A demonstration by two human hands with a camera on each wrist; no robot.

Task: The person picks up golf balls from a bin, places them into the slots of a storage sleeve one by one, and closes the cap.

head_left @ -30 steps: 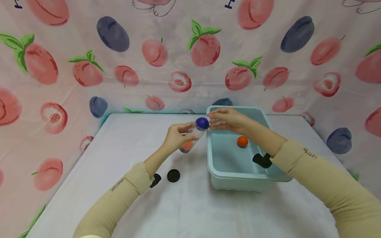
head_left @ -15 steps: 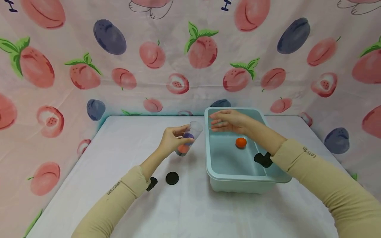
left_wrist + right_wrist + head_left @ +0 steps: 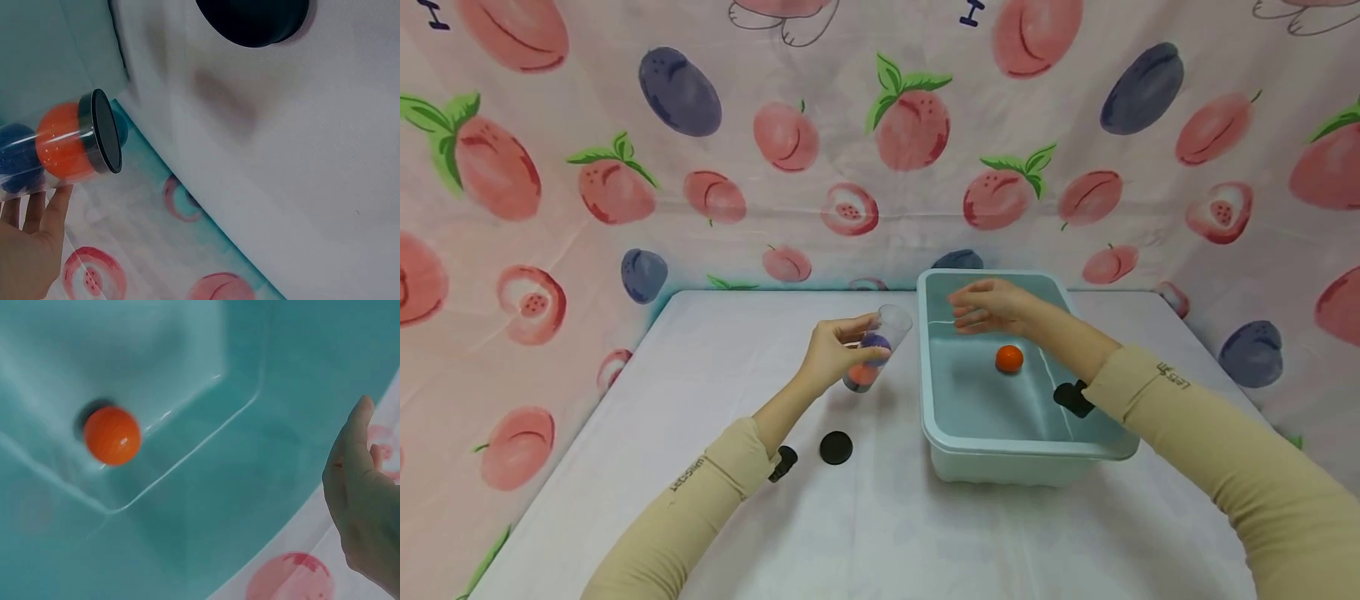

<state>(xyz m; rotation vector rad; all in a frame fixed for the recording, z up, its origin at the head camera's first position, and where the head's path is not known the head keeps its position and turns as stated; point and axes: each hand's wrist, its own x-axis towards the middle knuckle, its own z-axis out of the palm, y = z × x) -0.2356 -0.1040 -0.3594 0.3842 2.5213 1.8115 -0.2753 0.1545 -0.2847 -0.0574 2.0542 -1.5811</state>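
My left hand [image 3: 832, 350] grips a clear plastic tube [image 3: 895, 321], tilted with its open mouth up and to the right. Inside it a purple-blue ball [image 3: 19, 156] lies against an orange ball [image 3: 62, 140], which rests at the black-capped end [image 3: 107, 131]. Over the far left part of the light teal bin [image 3: 927, 400] hovers my right hand [image 3: 996, 307], fingers loosely bent and holding nothing. A single orange ball [image 3: 1009, 359] sits on the bin floor below that hand, also seen in the right wrist view.
A round black lid [image 3: 836, 447] lies flat on the white table [image 3: 880, 533], left of the bin and near my left wrist. Behind the table hangs a fruit-patterned cloth [image 3: 850, 125].
The purple-blue ball has left my right fingers at the tube's mouth and dropped down onto the orange one. My right hand has moved right, over the bin; the tube has lowered slightly leftward.
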